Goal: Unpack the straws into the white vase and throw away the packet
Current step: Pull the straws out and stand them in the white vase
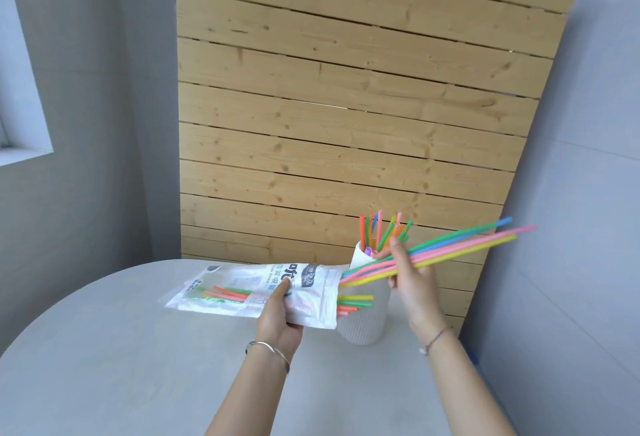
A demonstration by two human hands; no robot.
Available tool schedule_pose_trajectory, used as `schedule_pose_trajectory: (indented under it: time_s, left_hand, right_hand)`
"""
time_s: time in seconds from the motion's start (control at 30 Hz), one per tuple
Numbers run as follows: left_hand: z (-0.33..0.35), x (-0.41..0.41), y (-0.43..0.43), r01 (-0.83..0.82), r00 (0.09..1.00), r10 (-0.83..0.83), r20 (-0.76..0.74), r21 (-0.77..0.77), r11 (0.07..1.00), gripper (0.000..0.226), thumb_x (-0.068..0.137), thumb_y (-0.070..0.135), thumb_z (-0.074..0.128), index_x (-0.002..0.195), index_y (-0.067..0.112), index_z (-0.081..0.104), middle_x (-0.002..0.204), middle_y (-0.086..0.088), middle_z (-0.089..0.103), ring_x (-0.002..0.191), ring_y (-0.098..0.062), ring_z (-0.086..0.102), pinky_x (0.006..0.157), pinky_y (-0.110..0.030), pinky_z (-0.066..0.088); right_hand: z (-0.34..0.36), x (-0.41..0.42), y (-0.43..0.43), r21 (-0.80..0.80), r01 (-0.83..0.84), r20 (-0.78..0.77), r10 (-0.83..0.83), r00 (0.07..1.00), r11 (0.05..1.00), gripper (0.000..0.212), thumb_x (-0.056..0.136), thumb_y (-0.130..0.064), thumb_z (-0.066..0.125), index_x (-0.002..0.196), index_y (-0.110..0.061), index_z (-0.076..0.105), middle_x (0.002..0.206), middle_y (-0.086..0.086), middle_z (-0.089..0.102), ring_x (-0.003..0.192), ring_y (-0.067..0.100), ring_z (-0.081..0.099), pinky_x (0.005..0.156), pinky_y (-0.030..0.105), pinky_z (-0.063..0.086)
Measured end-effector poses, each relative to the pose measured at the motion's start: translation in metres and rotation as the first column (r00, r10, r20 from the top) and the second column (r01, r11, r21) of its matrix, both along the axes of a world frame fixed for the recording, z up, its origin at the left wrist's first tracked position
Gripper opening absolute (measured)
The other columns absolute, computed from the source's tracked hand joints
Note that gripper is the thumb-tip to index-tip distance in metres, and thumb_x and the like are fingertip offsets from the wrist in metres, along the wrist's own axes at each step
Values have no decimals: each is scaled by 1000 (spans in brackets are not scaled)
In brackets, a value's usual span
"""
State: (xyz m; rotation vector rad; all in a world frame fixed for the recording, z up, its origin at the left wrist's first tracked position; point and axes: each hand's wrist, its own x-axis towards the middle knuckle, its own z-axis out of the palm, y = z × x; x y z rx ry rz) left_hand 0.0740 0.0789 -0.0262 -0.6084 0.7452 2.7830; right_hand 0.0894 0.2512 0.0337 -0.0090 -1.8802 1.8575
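Observation:
My left hand point(278, 318) grips the white straw packet point(242, 292) above the table, its open end pointing right toward the vase. Several coloured straws stay inside the packet, and a few ends point(355, 303) stick out of the opening. My right hand point(410, 279) holds a bundle of long green, blue, pink and yellow straws point(460, 245), slanting up to the right, its lower end just outside the packet's mouth. The white ribbed vase point(367, 324) stands behind both hands. Several straws point(379, 231) stand upright in it.
The round grey table point(138, 366) lies under my hands. A wooden slatted panel point(346, 106) leans against the wall right behind the vase. Grey walls close in on both sides, with a window sill at far left.

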Motion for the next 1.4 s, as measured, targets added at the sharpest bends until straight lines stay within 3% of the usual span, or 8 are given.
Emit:
schedule_pose_trajectory:
  time_s: [0.1,0.3,0.5,0.77,0.9,1.1,1.23,1.4]
  left_hand:
    - [2,-4,-8,-43,999,42,27,59,997,5,94,13,55,93,10,60,92,-6,65,80,-19,61,86,-38,48]
    - [3,-5,-8,-53,999,52,11,113,992,9,95,13,54,101,10,59,97,-7,65,87,-23,62,105,-46,41]
    - [3,-7,-7,-69,998,68,19,120,990,7,94,13,55,90,12,60,94,-6,65,84,-22,62,108,-48,39]
    - [4,-6,-6,-64,998,63,21,92,994,7,94,12,55,89,12,60,90,-5,64,79,-19,61,90,-38,45]
    - [5,-5,-5,-55,998,54,8,108,993,9,95,13,54,88,11,60,94,-6,65,82,-20,62,97,-44,45]
    - [4,-6,-5,-56,998,55,10,118,991,8,94,12,55,88,11,60,102,-8,65,103,-27,61,106,-50,40]
    - [3,-5,-5,-44,999,44,1,122,992,8,94,12,54,89,12,60,100,-8,66,102,-27,61,107,-51,38]
    - [3,-7,-6,-59,998,60,-7,112,992,10,95,13,54,87,11,61,101,-8,65,91,-24,63,102,-47,42]
  right_hand:
    - [34,-14,18,-53,118,-116,-124,986,992,45,97,-29,48,55,-14,57,43,-12,53,44,-1,50,45,11,37]
    - [58,-34,37,166,194,-228,-154,961,967,49,99,-29,43,54,-14,57,45,-14,59,48,-6,53,54,3,39]
    - [59,-46,41,381,210,-146,-166,975,900,49,97,-40,42,61,-10,61,64,12,65,47,0,54,47,9,41]
    - [58,-59,38,590,248,-68,-258,964,769,42,94,-40,48,63,-17,64,47,-4,48,47,16,52,49,26,37]
    - [54,-63,35,728,142,23,-230,973,671,29,85,-43,60,82,-16,71,68,1,67,66,19,63,56,26,47]
    - [58,-68,34,677,139,-8,-181,983,723,36,87,-44,57,83,-10,70,85,5,70,81,23,65,74,33,53]
    - [51,-69,32,840,45,73,-195,978,540,36,82,-45,63,102,-16,67,110,7,58,113,24,46,98,36,38]
    - [66,-56,26,580,74,-42,-61,997,811,36,92,-47,47,83,-19,70,86,10,68,82,24,65,78,35,52]
